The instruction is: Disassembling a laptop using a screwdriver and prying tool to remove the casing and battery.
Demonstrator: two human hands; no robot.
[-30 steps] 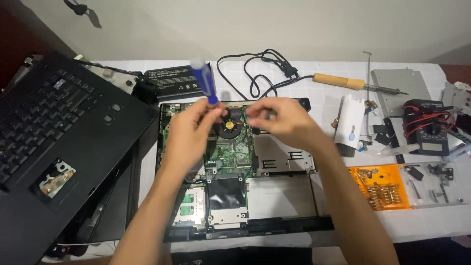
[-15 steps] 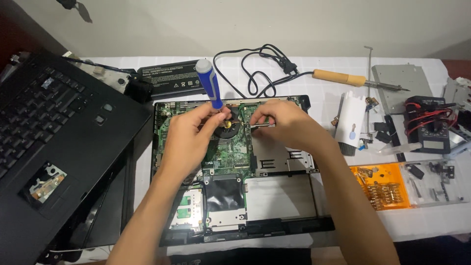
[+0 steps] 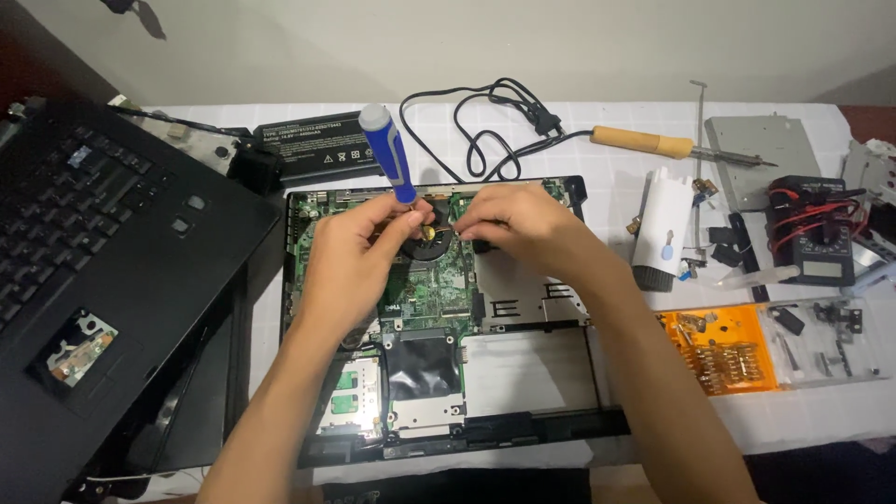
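A: While the big black laptop top case (image 3: 103,280) lies off to the left with its keyboard up, the opened laptop base (image 3: 439,327) sits in the middle of the white tiled table (image 3: 607,159), its green circuit board bare.

B: And the hands?

A: Both are at the far end of the board, over the round fan (image 3: 425,245). The left hand (image 3: 350,266) is curled round a blue-handled screwdriver (image 3: 387,152), held nearly upright with the handle leaning away to the left and the tip down by the fan. The right hand (image 3: 509,219) is bunched, fingertips pressed together just right of the fan; whether they pinch a screw or only steady a part, I cannot tell.

B: So which step is this?

A: My judgement is a screw at the fan is being worked. The next move calls for the tip to be kept square in the screw head and the right fingers kept close to catch anything small.

B: What else is about?

A: Far left of the base, a black battery pack (image 3: 313,145); far right, a wooden-handled soldering iron (image 3: 672,145) with its coiled black cord (image 3: 495,121); right of that a multimeter (image 3: 812,243); and nearer, an orange parts tray (image 3: 719,350) with small screws.
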